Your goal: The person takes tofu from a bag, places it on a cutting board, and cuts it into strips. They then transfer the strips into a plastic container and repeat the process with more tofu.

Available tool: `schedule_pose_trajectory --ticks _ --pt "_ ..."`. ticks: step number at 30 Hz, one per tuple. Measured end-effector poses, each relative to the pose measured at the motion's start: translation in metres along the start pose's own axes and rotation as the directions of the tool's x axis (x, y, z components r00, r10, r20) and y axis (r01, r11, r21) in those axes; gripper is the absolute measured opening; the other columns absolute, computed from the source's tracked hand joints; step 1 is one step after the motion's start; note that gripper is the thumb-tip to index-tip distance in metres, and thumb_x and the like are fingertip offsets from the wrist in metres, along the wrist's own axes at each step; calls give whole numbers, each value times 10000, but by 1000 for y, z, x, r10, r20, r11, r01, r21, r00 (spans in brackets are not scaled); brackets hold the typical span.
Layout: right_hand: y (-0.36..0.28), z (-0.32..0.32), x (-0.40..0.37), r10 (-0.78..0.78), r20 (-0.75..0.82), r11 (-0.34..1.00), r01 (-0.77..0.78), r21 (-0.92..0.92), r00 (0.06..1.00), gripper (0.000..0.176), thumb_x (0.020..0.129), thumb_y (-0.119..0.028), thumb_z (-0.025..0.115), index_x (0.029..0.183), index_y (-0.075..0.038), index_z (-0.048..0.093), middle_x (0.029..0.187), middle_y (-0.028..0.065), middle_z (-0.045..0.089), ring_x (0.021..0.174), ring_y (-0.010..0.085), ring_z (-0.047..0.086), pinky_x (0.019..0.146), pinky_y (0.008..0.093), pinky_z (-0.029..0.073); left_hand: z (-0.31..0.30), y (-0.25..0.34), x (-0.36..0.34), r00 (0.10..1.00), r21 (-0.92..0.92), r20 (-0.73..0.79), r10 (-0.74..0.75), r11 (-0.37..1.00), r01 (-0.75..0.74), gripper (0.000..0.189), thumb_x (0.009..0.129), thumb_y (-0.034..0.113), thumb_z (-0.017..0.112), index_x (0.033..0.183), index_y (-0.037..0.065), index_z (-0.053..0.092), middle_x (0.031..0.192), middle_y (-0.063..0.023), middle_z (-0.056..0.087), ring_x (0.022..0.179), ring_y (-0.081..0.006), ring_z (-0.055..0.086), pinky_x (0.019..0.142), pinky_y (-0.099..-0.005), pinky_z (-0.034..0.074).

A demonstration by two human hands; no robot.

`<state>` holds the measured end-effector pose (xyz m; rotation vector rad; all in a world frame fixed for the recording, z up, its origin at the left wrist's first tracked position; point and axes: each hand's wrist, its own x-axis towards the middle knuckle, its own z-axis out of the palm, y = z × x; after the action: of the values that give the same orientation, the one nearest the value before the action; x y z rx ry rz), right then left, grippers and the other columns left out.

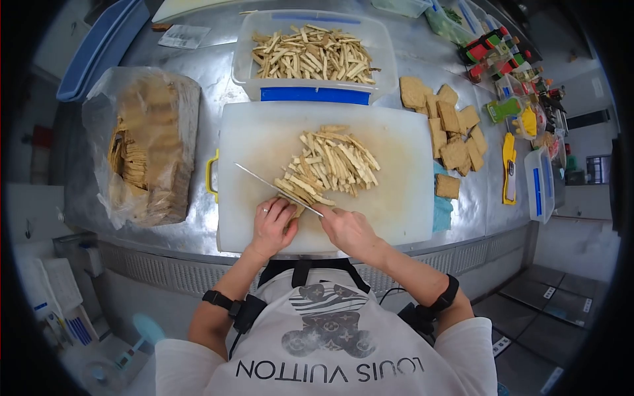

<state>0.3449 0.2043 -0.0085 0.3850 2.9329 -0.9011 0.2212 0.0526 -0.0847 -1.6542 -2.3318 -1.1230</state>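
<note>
In the head view, your right hand [348, 228] is clenched on the knife [277, 188], its blade slanting across the cutting board [396, 218] near its front edge. Your left hand [273, 224] curls over the slab [297, 210] to pin it (knuckles beside the blade). Cut strips [333, 162] pile just beyond, leaving bare board to the right, and the tub [244, 72] touches the far edge.

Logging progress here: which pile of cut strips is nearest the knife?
The pile on the white cutting board, right against the knife; the other pile lies in the clear tub beyond the board.
</note>
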Motion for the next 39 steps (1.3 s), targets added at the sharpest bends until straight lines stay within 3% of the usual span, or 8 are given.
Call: schedule_pose_trajectory --ticks 6,12,15,21,27,33,39 --pt "-14 -34 -23 31 169 999 -24 -45 985 299 850 -100 517 1145 -53 502 659 164 595 577 350 594 520 422 487 3 -2 -4 999 14 -32 21 1000 -21 339 627 90 670 959 51 615 1012 -103 563 967 -283 513 840 -398 407" --pt "-2 6 -5 38 61 997 -34 -63 997 319 847 -98 522 1163 -65 495 658 172 591 580 350 593 527 425 482 1 -1 -4 1000 -2 -23 16 1000 -16 324 621 102 672 938 54 623 1006 -94 565 978 -284 505 841 -402 403" --pt "3 -5 -8 -45 5 999 45 -30 999 259 841 -110 515 1083 -18 497 628 161 589 558 324 612 495 412 487 -9 7 0 1000 77 16 6 997 -7 305 629 115 666 925 56 626 999 -87 564 967 -283 503 826 -396 403" --pt "-13 -31 -27 21 182 997 -8 -72 983 329 836 -94 532 1160 -53 494 670 167 594 578 341 599 520 420 491 -3 0 -10 1000 69 8 6 998 -7 294 635 123 663 921 67 627 1000 -80 563 946 -281 502 814 -391 401" --pt "-2 9 -6 -6 81 995 14 -102 997 324 841 -100 527 1158 -43 489 663 167 593 557 336 596 510 420 490 1 0 -11 999 62 -39 3 998 -1 277 640 125 674 906 69 624 997 -83 559 968 -284 496 834 -406 395" --pt "-17 -38 -21 -5 167 999 13 -47 986 319 846 -97 523 1157 -38 486 669 168 596 576 338 602 517 427 488 4 -1 -15 998 67 -59 -3 998 7 288 635 114 684 914 77 624 999 -84 559 971 -283 495 842 -409 393" --pt "-6 0 -9 -1 131 999 6 -36 991 321 848 -96 524 1162 -40 486 670 173 598 578 346 599 522 433 485 3 -3 -16 999 54 -44 -1 999 3 297 634 113 684 920 69 620 995 -87 554 975 -288 493 850 -409 391"
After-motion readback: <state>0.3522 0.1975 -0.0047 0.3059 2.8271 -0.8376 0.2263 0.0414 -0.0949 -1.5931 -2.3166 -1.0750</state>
